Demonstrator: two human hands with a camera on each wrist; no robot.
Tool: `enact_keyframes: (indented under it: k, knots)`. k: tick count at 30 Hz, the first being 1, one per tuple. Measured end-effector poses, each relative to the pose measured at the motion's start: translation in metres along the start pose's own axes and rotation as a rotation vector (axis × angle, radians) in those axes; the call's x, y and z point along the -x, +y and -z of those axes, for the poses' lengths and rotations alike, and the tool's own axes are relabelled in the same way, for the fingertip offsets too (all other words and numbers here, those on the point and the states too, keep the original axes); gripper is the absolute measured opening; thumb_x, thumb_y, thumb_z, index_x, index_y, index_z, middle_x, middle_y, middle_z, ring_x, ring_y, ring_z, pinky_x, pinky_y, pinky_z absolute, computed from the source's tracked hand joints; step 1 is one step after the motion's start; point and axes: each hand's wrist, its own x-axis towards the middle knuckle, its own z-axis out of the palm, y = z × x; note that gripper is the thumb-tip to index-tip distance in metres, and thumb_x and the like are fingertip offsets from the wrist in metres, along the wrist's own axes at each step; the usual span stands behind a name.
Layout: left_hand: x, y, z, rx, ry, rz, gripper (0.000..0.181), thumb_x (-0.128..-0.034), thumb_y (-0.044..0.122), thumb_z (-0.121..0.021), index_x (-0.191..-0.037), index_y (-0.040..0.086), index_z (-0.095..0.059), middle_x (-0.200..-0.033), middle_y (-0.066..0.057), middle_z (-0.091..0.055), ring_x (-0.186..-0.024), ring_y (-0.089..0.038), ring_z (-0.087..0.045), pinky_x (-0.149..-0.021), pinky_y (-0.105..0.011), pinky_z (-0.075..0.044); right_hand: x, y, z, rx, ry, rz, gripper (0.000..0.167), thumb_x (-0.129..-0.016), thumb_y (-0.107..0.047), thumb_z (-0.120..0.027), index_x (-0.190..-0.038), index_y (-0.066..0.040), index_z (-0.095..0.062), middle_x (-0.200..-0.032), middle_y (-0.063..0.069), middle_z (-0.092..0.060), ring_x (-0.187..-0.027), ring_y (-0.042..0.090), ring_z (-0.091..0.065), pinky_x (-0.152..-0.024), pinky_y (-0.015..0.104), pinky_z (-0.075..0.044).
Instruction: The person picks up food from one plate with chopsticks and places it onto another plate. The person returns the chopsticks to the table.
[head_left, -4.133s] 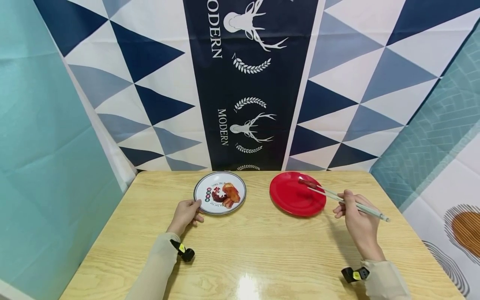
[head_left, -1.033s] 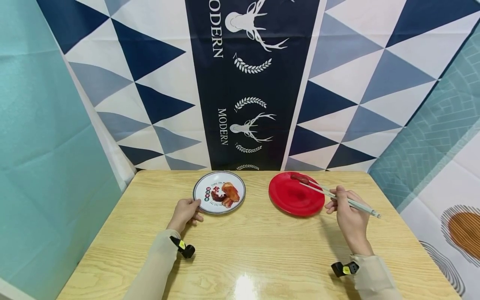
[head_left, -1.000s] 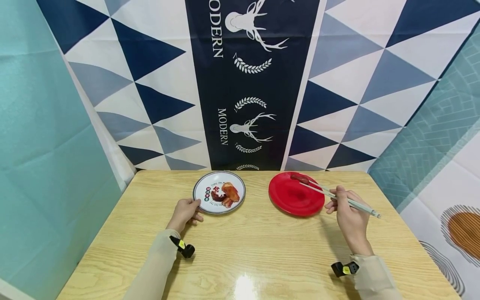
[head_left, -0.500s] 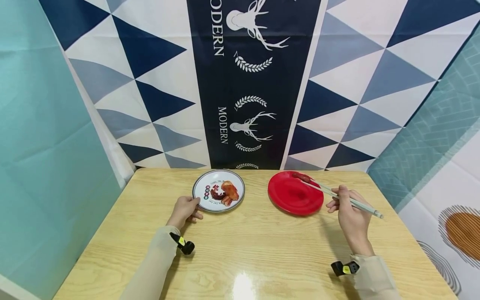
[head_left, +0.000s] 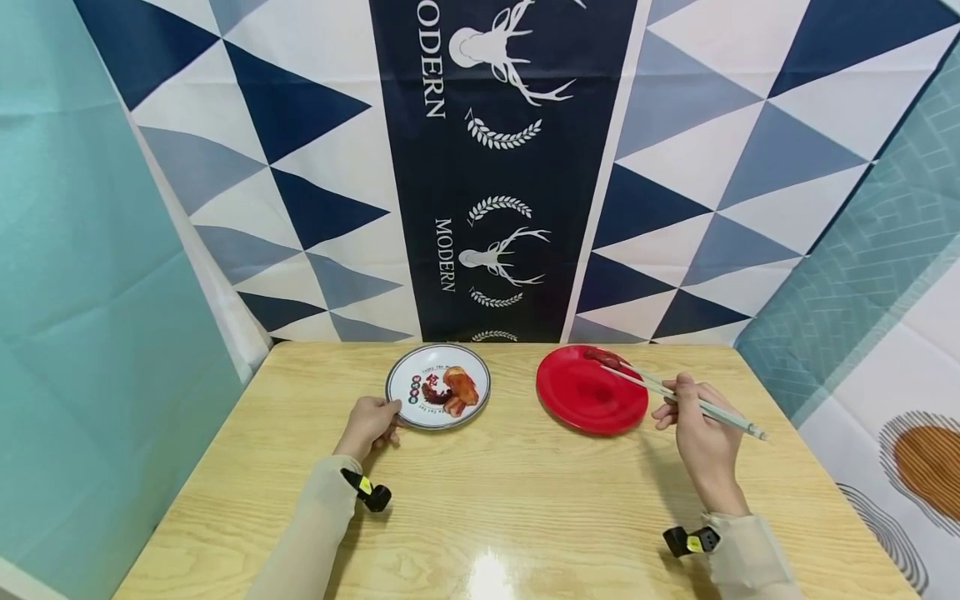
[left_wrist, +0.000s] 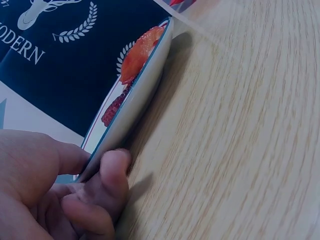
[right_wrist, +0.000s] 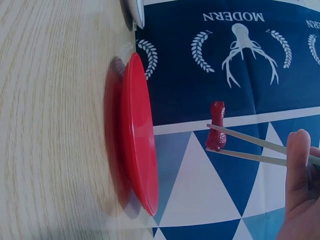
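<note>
My left hand [head_left: 370, 427] pinches the near-left rim of a white plate [head_left: 408, 367] with a dark edge, thumb on top and curled fingers below. On that plate lie an orange-brown food piece [head_left: 460, 382], a dark red curved piece and a smaller reddish piece. My right hand [head_left: 705, 437] holds pale green chopsticks [head_left: 720, 412]. Their tips grip a dark red, glossy, elongated food piece [right_wrist: 217, 126]. In the right wrist view this piece hangs in the air, apart from the red plate [right_wrist: 137, 125] below it.
Both plates stand near the back of the wooden table [head_left: 480, 492], with a gap between them. Behind rises a patterned cloth [head_left: 502, 183] with triangles and deer heads. A turquoise sheet [head_left: 112, 292] borders the left side, and another hanging cloth [head_left: 885, 333] borders the right.
Compared with four seconds ago, my right hand, chopsticks and dark red piece are slightly farther left over the red plate. Over the last second they barely move; my left hand stays at the white plate.
</note>
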Motion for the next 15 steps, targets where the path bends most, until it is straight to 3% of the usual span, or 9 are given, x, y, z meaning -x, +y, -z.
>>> enact_keyframes:
  k: [10, 15]
  knots:
    - [0.0032, 0.0047, 0.0023, 0.014, -0.027, 0.021, 0.030, -0.1056, 0.024, -0.054, -0.093, 0.000, -0.067, -0.069, -0.004, -0.067, -0.049, -0.012, -0.065, -0.044, -0.021, -0.046, -0.0019, -0.0006, -0.0010, 0.002, -0.003, 0.003, 0.036, -0.108, -0.020, -0.055, -0.095, 0.006, -0.076, -0.069, -0.003, -0.067, -0.050, 0.009, -0.064, -0.049, 0.020, -0.056]
    - [0.0027, 0.0001, 0.0017, 0.041, -0.015, 0.036, 0.035, -0.1044, 0.028, -0.057, -0.084, 0.001, -0.065, -0.065, -0.005, -0.065, -0.049, -0.013, -0.067, -0.043, -0.022, -0.051, -0.0005, 0.0013, -0.0005, 0.004, -0.003, -0.002, 0.036, -0.108, -0.021, -0.055, -0.094, 0.006, -0.075, -0.070, -0.002, -0.068, -0.050, 0.009, -0.065, -0.049, 0.019, -0.055]
